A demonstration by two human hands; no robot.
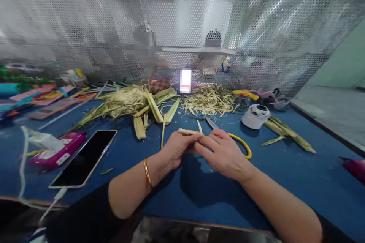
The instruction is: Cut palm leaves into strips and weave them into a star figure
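Note:
My left hand (177, 147) and my right hand (221, 152) meet above the blue table, fingers closed together around a pale strip of dried husk (186, 131). One end of the strip sticks out over the left fingers; the rest is hidden by my hands. A thin pale sliver (199, 126) shows just beyond the fingertips. Beside my right hand lie scissors with a yellow handle (245, 145), partly covered by the hand. A spool of white thread (255, 116) stands farther right. Loose husk leaves (154, 107) lie ahead on the left.
A pile of thin shredded strips (212, 100) lies at the back by the perforated metal screen (188, 19). Left of me are a phone (85, 158) on a cable and a magenta tissue pack (61, 150). A husk bundle (291, 133) lies at right.

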